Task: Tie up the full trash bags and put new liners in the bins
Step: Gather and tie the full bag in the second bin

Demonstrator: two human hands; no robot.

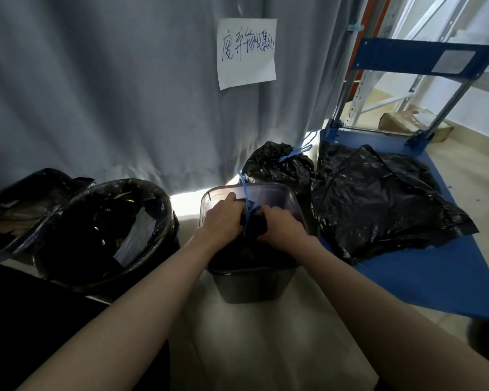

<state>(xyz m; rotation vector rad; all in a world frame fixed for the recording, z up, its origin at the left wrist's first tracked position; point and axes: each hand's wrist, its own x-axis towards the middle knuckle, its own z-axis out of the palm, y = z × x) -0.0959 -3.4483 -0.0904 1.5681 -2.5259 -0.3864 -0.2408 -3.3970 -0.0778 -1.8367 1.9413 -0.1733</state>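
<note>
Here both hands meet over the small square bin [251,283], gathering the neck of the black bag [253,224] that sits inside it. The left hand [223,218] has its fingers curled round the bunched plastic on its side, and the right hand [280,224] grips the same bunch from the other side, so the two fists sit almost touching. Between them a thin blue drawstring [244,190] rises from the gathered neck and stands up past the knuckles; which fingers, if any, pinch the string cannot be told.

Just beyond the hands, behind the bin, sits a tied bag [280,165] with a blue string loop at its top. To the right of the right hand a flat black liner [378,198] lies spread on the deck of a blue cart [435,277], whose handle frame stands up at its far end. To the left of the left hand is a round bin [110,230] lined in black and open at the top, with rubbish showing inside, and further left another open bag [26,201] of rubbish. Ahead of both hands hangs a grey curtain [96,94] with a paper sign [247,52] bearing handwriting. Both forearms are bare.
</note>
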